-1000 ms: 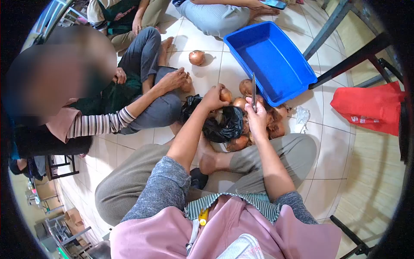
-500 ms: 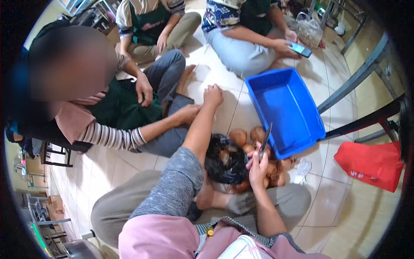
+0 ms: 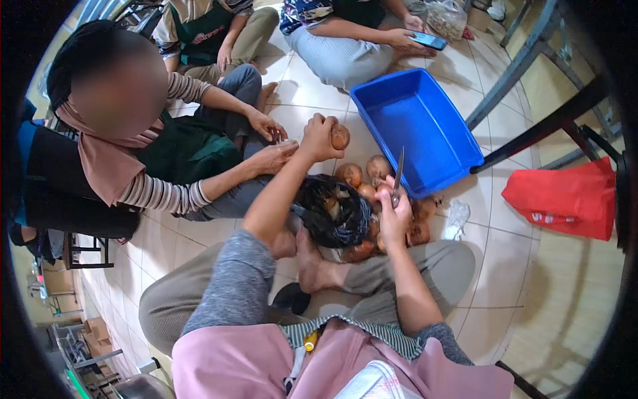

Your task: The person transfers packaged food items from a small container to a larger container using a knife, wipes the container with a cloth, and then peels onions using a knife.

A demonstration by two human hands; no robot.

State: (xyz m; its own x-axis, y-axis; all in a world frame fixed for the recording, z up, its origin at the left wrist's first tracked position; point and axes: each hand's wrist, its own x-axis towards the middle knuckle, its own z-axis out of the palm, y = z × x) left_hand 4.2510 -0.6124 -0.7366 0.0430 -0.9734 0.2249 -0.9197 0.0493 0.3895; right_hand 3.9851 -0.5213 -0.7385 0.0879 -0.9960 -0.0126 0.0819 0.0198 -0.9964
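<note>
A brown-skinned onion (image 3: 340,137) sits in the fingers of my left hand (image 3: 320,139), raised above the floor in front of me. Closed around the handle of a knife (image 3: 399,167), my right hand (image 3: 396,217) keeps the blade pointing up and away from me, beside the blue basin's near side. Several more onions (image 3: 348,175) lie on the tiles around that hand, some of them partly hidden by it. Between my two forearms stands an opened black plastic bag (image 3: 337,219) with pale and brown scraps inside, perhaps peelings.
An empty blue basin (image 3: 458,151) rests beyond the onions. Crumpled white plastic (image 3: 456,219) lies right of them. A red bag (image 3: 565,199) hangs by dark metal legs at right. Close on my left sits a person in a striped sleeve (image 3: 166,198); another holds a phone (image 3: 428,40).
My left hand has turned and lifted slightly, and the onion in it now shows. The co-worker's hands at left have come together. The view has shifted; the knife remains in my right hand.
</note>
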